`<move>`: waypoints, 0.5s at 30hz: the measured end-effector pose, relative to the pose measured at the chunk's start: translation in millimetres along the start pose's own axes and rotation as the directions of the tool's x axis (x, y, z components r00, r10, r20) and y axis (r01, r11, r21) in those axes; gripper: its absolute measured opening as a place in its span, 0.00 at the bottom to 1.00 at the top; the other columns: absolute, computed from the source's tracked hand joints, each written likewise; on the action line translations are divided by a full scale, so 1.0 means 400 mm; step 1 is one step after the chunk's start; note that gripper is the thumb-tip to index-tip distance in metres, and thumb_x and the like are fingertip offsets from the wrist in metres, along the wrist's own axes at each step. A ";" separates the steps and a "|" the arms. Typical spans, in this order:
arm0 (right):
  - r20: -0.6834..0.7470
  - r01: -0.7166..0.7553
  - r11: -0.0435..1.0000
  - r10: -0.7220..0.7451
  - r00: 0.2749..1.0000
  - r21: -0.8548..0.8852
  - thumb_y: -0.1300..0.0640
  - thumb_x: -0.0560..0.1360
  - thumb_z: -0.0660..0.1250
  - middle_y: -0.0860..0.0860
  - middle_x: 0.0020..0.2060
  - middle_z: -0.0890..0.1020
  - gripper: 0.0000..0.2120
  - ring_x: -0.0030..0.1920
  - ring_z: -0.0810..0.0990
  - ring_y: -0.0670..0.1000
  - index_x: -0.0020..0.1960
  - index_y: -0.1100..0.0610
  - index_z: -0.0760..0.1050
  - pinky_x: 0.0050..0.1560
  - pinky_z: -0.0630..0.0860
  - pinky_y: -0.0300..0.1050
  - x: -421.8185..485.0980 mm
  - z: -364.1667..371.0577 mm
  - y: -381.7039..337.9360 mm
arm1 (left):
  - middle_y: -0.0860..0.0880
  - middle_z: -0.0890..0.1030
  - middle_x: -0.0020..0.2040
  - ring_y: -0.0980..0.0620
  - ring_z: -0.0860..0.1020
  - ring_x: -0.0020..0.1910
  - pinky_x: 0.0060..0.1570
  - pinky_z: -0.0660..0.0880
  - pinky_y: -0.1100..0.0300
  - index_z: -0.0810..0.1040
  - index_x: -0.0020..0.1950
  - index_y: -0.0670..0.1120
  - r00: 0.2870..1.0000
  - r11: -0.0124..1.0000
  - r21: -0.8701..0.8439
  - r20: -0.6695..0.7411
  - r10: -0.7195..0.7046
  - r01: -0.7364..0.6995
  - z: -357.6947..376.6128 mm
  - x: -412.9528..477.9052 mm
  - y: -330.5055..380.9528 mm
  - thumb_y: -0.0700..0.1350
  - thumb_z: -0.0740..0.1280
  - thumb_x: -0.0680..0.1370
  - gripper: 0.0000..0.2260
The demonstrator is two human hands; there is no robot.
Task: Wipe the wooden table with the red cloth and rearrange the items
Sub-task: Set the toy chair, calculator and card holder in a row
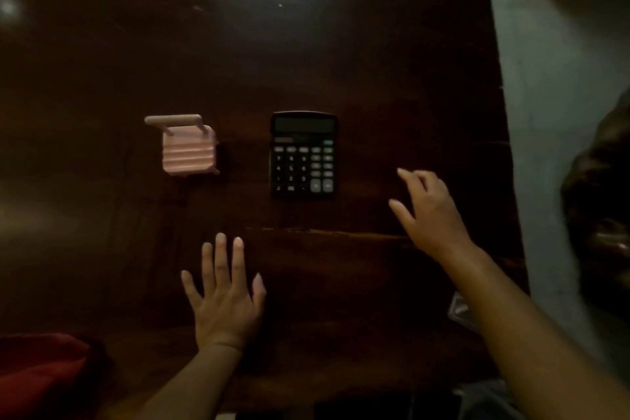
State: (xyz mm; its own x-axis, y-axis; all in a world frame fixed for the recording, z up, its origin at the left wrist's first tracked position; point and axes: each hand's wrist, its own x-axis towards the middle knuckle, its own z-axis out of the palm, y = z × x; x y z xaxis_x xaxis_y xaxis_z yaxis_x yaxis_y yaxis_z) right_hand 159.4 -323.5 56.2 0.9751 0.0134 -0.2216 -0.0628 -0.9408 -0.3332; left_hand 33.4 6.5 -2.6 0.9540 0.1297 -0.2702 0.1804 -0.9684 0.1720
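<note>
Red cloth (41,375), a soft bunched heap of fabric, lies at the lower left corner of the frame on the near edge of the dark, glossy wooden bench (341,61), well apart from both hands. Neither hand touches it. The left hand (225,300) is spread flat, fingers apart, low over or on the bench at the lower centre; I cannot tell whether the palm presses the wood. The right hand (429,215) hangs at centre right with its fingers loosely curled and parted, its grip holding nothing, just to the right of the black desk calculator (303,155) with grey keys.

That calculator lies flat and square to the frame at the centre. To its left, well apart, stands a small pink ribbed suitcase-shaped item (187,150) with a pale extended handle pointing toward the top of the frame.

With the cloth laid aside and the two items set in a row, the wiping looks done, and the step in hand seems to be the rearranging. The right hand appears closest to the calculator, so the next move would probably call for closing the fingers on its right edge or sliding it flat; the smooth bench should let it glide easily.

The cloth looks dim and deep red, folded thickly, its far side lost in shadow.
</note>
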 end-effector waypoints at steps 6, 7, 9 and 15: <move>0.089 -0.183 0.978 0.192 0.977 -0.100 0.40 0.75 0.64 0.54 0.70 0.65 0.33 0.70 0.66 0.56 0.75 0.51 0.63 0.63 0.73 0.60 -0.314 -0.047 0.182 | 0.48 0.46 0.80 0.49 0.39 0.78 0.71 0.38 0.36 0.49 0.79 0.51 0.999 0.999 -0.025 0.016 -0.030 0.031 -0.005 0.000 0.005 0.60 0.47 0.77 0.31; 0.102 -0.213 0.972 0.223 0.970 -0.096 0.39 0.74 0.65 0.53 0.71 0.64 0.34 0.70 0.65 0.56 0.75 0.50 0.62 0.64 0.73 0.60 -0.352 -0.046 0.201 | 0.48 0.46 0.80 0.50 0.38 0.77 0.71 0.38 0.36 0.49 0.79 0.51 0.999 0.999 -0.035 0.012 -0.031 0.031 -0.005 0.001 0.005 0.60 0.47 0.77 0.31; 0.140 -0.250 0.963 0.262 0.955 -0.097 0.39 0.73 0.68 0.52 0.72 0.61 0.36 0.71 0.64 0.55 0.76 0.48 0.60 0.64 0.73 0.58 -0.413 -0.036 0.231 | 0.48 0.45 0.80 0.51 0.37 0.77 0.71 0.38 0.37 0.49 0.79 0.51 1.000 0.998 -0.052 0.006 -0.029 0.029 -0.006 0.000 0.004 0.60 0.46 0.78 0.31; 0.124 -0.309 0.943 0.323 0.938 -0.122 0.52 0.72 0.73 0.53 0.65 0.67 0.35 0.63 0.70 0.54 0.74 0.50 0.62 0.57 0.76 0.53 -0.463 0.029 0.269 | 0.47 0.46 0.80 0.51 0.38 0.77 0.71 0.38 0.36 0.50 0.79 0.51 0.999 0.997 -0.076 -0.023 -0.027 0.025 -0.008 -0.005 0.009 0.60 0.47 0.78 0.31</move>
State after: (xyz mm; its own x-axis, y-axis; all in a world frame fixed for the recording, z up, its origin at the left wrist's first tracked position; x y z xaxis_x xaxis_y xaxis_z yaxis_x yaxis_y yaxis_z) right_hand -30.3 -423.1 50.6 0.8682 -0.2494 -0.4291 -0.3341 -0.9330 -0.1337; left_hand 32.7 3.4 1.5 0.9541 0.1608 -0.2527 0.2222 -0.9458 0.2368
